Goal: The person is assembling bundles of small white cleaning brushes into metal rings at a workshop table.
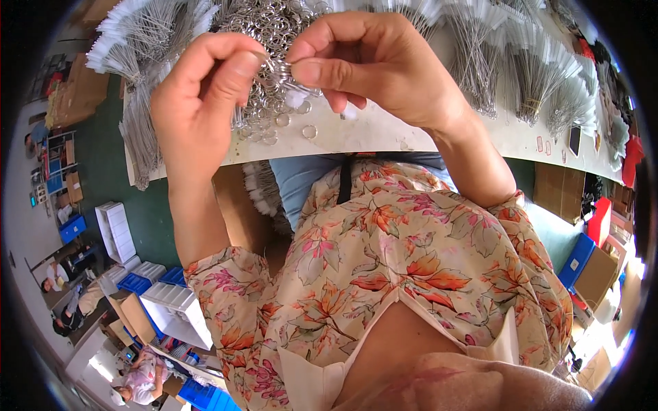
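Note:
My left hand (202,96) and my right hand (367,58) meet above the white worktable (384,133). Both pinch the same small metal ring with a thin wire piece (277,67) between thumb and forefinger. Just behind the fingers lies a heap of silver metal rings (271,27). A few loose rings (308,130) rest on the table below the hands. A small white tuft (296,99) hangs under my right fingers.
Bundles of thin wire brushes with white tips (137,41) lie at the left, and more bundles (528,75) spread across the right of the table. White and blue plastic crates (171,301) stand on the green floor at lower left, where other people (68,301) sit.

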Demonstrator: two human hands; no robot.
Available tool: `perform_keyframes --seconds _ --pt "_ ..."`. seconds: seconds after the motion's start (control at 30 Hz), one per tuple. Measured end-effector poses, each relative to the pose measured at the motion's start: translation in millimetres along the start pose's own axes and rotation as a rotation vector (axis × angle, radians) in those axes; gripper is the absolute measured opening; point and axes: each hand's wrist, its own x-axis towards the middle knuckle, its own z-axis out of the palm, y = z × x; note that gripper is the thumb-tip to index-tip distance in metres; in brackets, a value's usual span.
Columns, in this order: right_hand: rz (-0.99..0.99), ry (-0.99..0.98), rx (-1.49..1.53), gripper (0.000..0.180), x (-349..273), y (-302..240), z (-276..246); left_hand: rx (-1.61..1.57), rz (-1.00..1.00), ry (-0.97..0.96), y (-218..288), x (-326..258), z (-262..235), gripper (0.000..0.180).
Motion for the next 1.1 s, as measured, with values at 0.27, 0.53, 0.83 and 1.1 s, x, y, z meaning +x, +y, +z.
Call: perform_keyframes --seconds 0.27,0.53,0.83,1.1 --pt "0.009 -0.012 0.006 0.013 8 10 -1 -0.055 -0.237 0.028 11 -2 0 0.016" --pt "0.007 -0.071 0.063 0.013 14 15 14 -0.630 -0.441 0.042 7 -18 -13 0.016" --pt "-0.039 -0.080 0.131 0.014 11 23 34 -0.224 -0.112 0.268 0 -38 4 0.015" --pt "-0.259 0.005 0.119 0.012 23 50 71 -0.654 -0.132 0.406 -6 -49 -10 0.019"
